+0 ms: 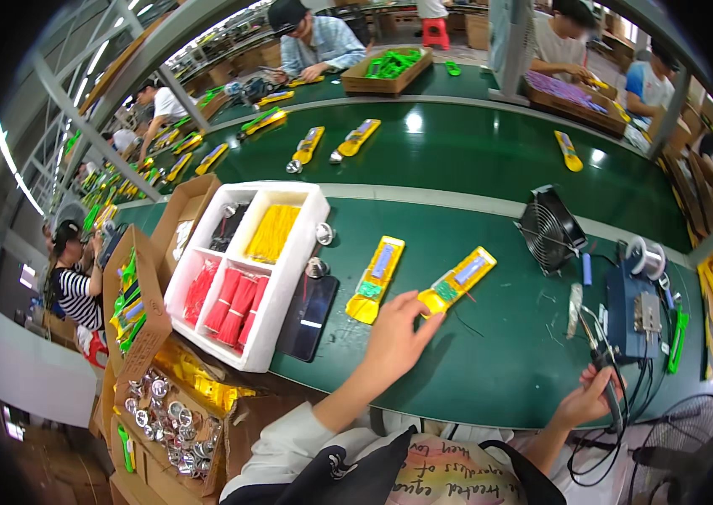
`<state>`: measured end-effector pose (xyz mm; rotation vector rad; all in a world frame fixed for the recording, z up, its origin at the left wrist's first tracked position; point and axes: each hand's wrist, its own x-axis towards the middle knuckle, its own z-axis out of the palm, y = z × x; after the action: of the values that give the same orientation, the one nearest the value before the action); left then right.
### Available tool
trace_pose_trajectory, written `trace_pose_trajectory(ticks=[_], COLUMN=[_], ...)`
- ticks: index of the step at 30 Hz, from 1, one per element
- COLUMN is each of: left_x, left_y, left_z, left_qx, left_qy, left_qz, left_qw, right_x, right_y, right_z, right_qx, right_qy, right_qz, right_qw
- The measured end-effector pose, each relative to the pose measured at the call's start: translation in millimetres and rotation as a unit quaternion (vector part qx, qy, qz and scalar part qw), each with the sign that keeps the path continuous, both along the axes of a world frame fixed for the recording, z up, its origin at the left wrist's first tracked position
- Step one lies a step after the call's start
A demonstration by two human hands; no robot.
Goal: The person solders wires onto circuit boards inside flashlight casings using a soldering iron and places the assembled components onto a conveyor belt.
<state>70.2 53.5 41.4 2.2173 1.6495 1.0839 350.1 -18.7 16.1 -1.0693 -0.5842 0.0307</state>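
My left hand (392,338) pinches the lower end of a yellow plastic housing (430,303) between thumb and fingers on the green bench. A blue cylindrical cell and a small green circuit board sit inside that housing, and a thin red wire sticks out beside it. Just to its left lies a second yellow housing (361,313), similarly filled. At the right, my right hand (585,399) is wrapped around the handle of a soldering iron (599,357), whose tip points up and away from me. Its cable hangs below the bench edge.
Left stands a white foam tray (317,220) with red, yellow and black wires; a dark phone (310,320) lies beside it. A blue soldering station (622,311), solder spool (645,257) and black fan (550,229) stand right. Beyond runs a green conveyor (457,151) with co-workers.
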Motion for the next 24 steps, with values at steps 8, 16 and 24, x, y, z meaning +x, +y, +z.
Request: trace_pose_trajectory(ticks=[8,16,24], left_x=[-131,-115,-130], left_y=[20,37,12], left_z=[12,-6,-3], left_qx=[-0.071,-0.089,-0.069], left_qy=[0.086,0.096,0.06], left_qz=[0.297,0.3,0.286], left_qw=[0.948,0.945,0.954], right_x=[-11,-15,-17], right_y=[-15,-13,-10], right_z=[-14,-11,-5], right_qx=[-0.084,-0.122,-0.13], right_qy=[0.009,-0.007,0.022], right_qz=[0.015,-0.017,0.015], right_qw=[0.996,0.992,0.991])
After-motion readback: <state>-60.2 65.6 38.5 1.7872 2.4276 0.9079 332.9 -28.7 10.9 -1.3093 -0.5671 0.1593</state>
